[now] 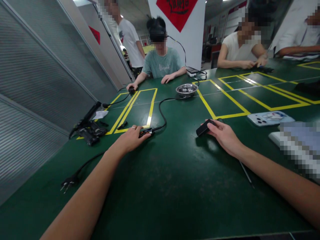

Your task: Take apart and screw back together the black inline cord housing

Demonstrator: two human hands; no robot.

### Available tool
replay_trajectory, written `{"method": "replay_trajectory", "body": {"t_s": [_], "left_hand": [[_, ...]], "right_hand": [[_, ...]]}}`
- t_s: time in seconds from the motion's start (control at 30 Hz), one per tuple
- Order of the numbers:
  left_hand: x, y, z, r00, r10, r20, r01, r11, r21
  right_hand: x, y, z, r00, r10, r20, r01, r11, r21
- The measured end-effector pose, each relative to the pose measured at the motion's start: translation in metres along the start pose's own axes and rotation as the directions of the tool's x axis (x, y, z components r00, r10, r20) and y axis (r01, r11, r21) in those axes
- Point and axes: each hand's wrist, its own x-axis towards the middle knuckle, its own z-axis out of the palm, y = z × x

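My left hand (130,138) lies low over the table, thumb and fingers closed around a small black cable-end housing (145,132). Its upper side is open, showing orange and metallic parts inside. A black cable (163,116) runs from it toward the steel bowl. Between the thumb and fingers of my right hand (223,135) is a black rectangular block (203,128), held tilted just above the table. Its far end is hidden by the fingers. Below my right wrist lies a thin metal rod (247,175), partly covered by the forearm.
A two-pin plug (70,181) lies left of my forearm. Black parts in bags (91,131) sit at the left edge. Beyond are a steel bowl (187,89) and yellow tape (230,116). A phone (271,118) is at right. Other people sit across the table.
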Motion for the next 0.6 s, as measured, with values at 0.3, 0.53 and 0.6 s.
{"method": "replay_trajectory", "body": {"t_s": [0.3, 0.53, 0.6], "left_hand": [[0.004, -0.004, 0.002, 0.994, 0.098, 0.05, -0.092, 0.989, -0.119], [0.0, 0.001, -0.001, 0.998, 0.062, 0.008, -0.062, 0.998, -0.002], [-0.001, 0.002, -0.002, 0.999, 0.046, -0.005, -0.046, 0.999, 0.012]], "right_hand": [[0.009, -0.005, -0.009, 0.987, 0.061, -0.151, -0.067, 0.997, -0.031], [0.017, -0.016, -0.024, 0.934, 0.059, -0.352, -0.094, 0.992, -0.083], [0.018, -0.022, -0.028, 0.913, 0.076, -0.401, -0.103, 0.994, -0.047]]}}
